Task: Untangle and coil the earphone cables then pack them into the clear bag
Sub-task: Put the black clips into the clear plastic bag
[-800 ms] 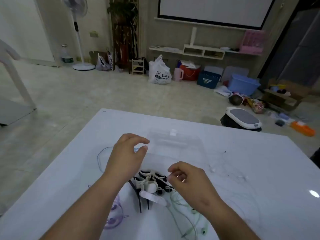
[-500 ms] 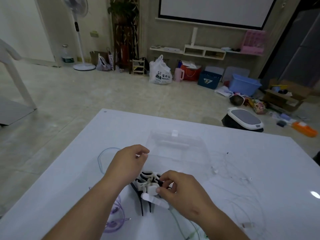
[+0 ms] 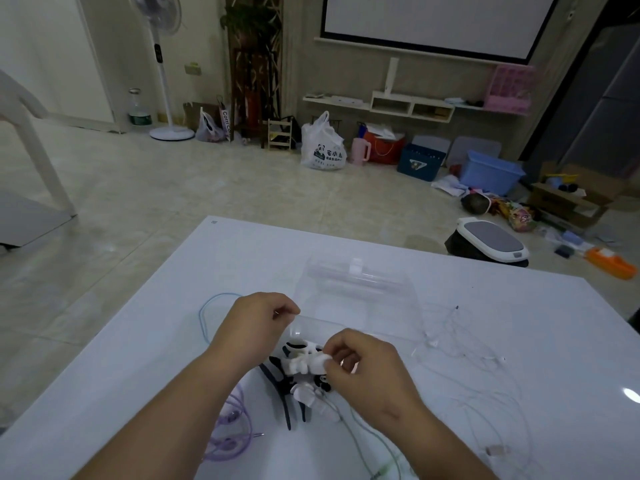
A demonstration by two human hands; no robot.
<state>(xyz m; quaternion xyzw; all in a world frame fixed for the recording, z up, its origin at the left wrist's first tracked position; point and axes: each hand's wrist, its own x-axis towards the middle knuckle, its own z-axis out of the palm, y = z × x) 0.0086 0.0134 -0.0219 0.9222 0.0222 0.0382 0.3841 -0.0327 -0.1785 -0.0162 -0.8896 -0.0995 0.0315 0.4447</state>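
Your left hand (image 3: 256,327) keeps a narrow grip, pinching the near corner of the flat, glossy clear bag (image 3: 360,299). Your right hand (image 3: 367,368) pinches a rounded white plastic clip (image 3: 311,364). Thin white earphone cables (image 3: 464,355) lie tangled on the smooth desk (image 3: 138,375), just right of the bag.

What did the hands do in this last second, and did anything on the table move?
The left hand closed its open fingers into a pinch, apparently on the near edge of the clear bag. The right hand slid left and pinched the white piece of the black-and-white bundle. The bag, blue cable, purple cable and white cables lie as before.
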